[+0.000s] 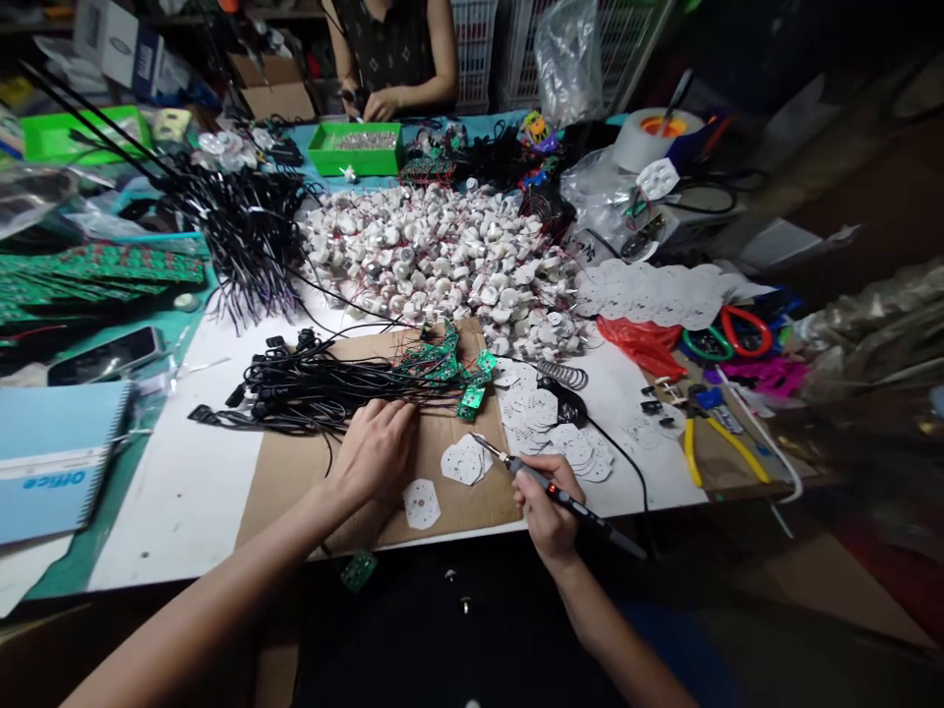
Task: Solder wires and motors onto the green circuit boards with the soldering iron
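My left hand (378, 442) lies at the near edge of a bundle of black cables (310, 379), its fingers curled together over them; the fingertips are partly hidden. Small green circuit boards (442, 359) are wired to the cables' right ends. One more green board (359, 570) hangs below the table's front edge, under my left forearm. In my right hand (550, 501), closed like a pen grip, is a soldering iron (582, 511) with a small red light. Its tip points left, just above white octagonal pieces (463, 460) on the cardboard (442, 516). Another white piece (422, 503) lies nearer me.
White round parts with red wires (442, 256) form a large heap behind the cardboard. Yellow-handled pliers (727, 447), red-handled scissors (744, 332) and stacked white sheets (649, 293) lie right. A phone (107, 356) and notebook (59, 457) lie left. A co-worker (390, 59) sits opposite.
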